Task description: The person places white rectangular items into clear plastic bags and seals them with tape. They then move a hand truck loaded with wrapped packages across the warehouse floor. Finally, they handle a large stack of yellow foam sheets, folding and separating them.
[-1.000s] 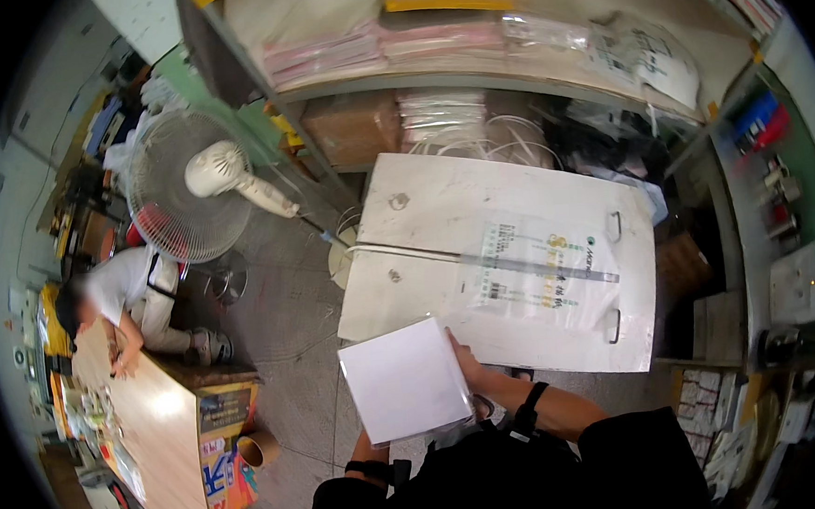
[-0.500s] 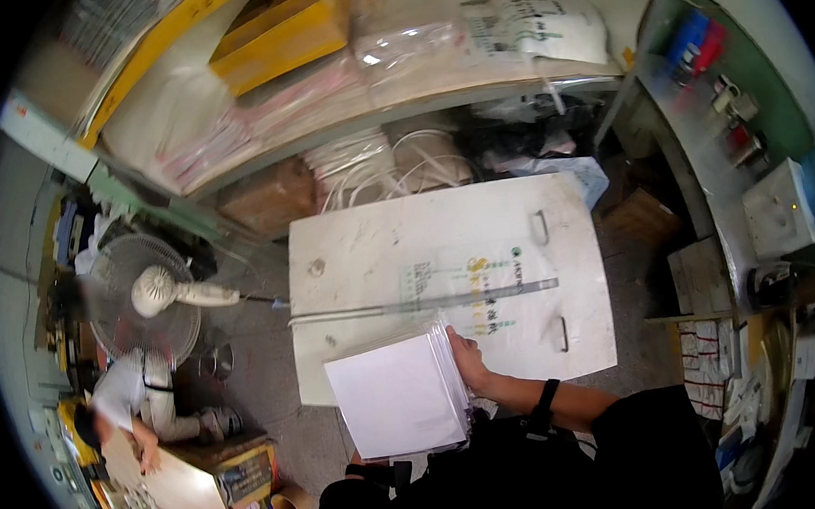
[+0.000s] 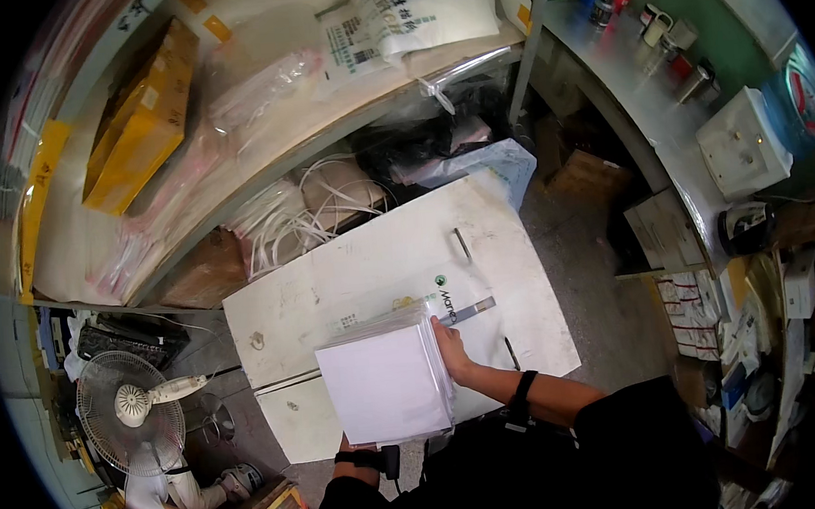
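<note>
Now, with the view swung toward the person's right, the standing fan (image 3: pixel 132 408) appears lower, well left of the white panel (image 3: pixel 520 271), and the yellow box (image 3: pixel 143 126) beyond the panel's far left corner has come more fully into sight. The left hand is hidden beneath the stack of white sheets (image 3: pixel 378 387); only its wrist, with a black band (image 3: pixel 359 458), shows near the panel's near edge, so I cannot tell what that grip is doing. The stack appears over the panel's near part; from above, whether its underside touches the panel is unclear. It has stayed in hold throughout, and now covers much of the printed plastic bag (image 3: pixel 461 293) lying on the panel, so the work remains at carrying, with nothing released. The right hand (image 3: pixel 453 354) grasps the stack's right side, above the panel, its fingers along the layered edges.
</note>
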`<move>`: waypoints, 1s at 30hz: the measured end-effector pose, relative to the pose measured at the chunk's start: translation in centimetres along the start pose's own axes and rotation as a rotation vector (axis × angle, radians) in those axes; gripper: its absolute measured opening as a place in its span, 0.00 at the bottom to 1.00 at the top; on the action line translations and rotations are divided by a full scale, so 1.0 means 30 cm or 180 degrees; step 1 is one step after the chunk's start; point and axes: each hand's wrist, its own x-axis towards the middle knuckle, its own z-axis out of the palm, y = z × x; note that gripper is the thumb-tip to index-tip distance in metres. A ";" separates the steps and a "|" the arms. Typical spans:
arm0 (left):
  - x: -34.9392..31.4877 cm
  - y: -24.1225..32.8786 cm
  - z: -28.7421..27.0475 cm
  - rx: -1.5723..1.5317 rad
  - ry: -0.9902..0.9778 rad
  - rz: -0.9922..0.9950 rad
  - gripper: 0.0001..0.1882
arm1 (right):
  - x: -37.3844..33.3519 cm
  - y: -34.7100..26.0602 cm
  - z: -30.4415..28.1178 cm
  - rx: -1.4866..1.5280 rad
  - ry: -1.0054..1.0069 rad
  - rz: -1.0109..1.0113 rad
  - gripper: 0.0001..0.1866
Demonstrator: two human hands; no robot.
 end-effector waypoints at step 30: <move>0.090 -0.050 0.255 0.0473 -0.0352 -0.0065 0.33 | -0.007 -0.048 -0.643 -0.1911 -0.0117 -0.1054 0.14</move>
